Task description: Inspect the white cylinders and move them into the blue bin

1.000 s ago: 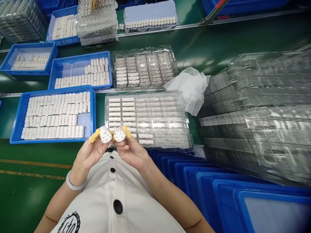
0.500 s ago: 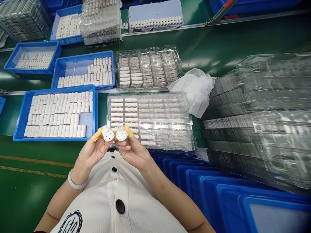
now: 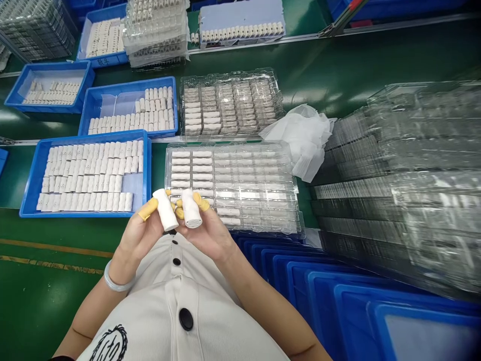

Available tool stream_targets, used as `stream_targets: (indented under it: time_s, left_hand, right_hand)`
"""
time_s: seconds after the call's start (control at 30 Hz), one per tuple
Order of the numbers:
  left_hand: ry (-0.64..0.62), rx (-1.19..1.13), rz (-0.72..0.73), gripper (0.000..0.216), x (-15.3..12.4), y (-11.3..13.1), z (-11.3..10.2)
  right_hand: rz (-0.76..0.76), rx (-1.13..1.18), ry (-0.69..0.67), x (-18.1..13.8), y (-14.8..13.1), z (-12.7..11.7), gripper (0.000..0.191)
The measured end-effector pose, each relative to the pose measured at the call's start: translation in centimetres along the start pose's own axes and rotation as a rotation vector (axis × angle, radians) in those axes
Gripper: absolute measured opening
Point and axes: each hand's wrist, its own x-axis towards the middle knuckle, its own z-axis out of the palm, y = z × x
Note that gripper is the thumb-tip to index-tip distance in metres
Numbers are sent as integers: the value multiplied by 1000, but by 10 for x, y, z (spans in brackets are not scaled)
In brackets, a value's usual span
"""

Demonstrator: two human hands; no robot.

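Yellow finger cots cover some fingertips of both hands. My left hand (image 3: 141, 230) is closed around a white cylindrical plastic part (image 3: 165, 210), which leans with its top to the left. Beside it, my right hand (image 3: 210, 233) grips a similar white cylindrical part (image 3: 192, 209), its lower end face partly turned toward me. The two parts are held close together but apart, just over the near left edge of a clear plastic tray (image 3: 263, 228). White parts lie in rows in that tray, filling its left columns and some of the third.
To the left, a blue bin (image 3: 28, 200) holds rows of white parts; another blue bin (image 3: 128, 85) sits behind it. A second clear tray (image 3: 233, 133) lies farther back. Crumpled white sheeting (image 3: 300, 135), stacked clear trays (image 3: 413, 200) and nested blue bins (image 3: 338, 301) occupy the right side.
Both hands have tilted the parts: their holed end faces pointed at me before, and now their long sides show, with the ends lower. The trays and bins stay in place.
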Motion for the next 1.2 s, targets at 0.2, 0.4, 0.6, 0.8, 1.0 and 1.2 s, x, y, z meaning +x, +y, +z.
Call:
stream_targets:
  time_s: [0.2, 0.4, 0.6, 0.8, 1.0, 1.2]
  left_hand:
    - [-90, 46, -25, 31, 3, -3, -7]
    - [-164, 108, -67, 46, 7, -6, -10]
    - [-186, 37, -92, 50, 8, -4, -10]
    - [-140, 5, -78, 43, 8, -6, -12]
    - [-96, 36, 3, 33, 6, -7, -11]
    - [-13, 87, 36, 36, 6, -7, -10]
  right_hand:
    - [-187, -356, 10, -4, 1, -5, 22]
    - [-206, -375, -54, -10, 2, 3, 51]
    - [-167, -320, -58, -9, 0, 4, 52]
    - [-149, -301, -71, -10, 0, 5, 50]
    - [-133, -245, -29, -10, 2, 7, 44]
    - [-137, -212, -30, -10, 2, 6, 34]
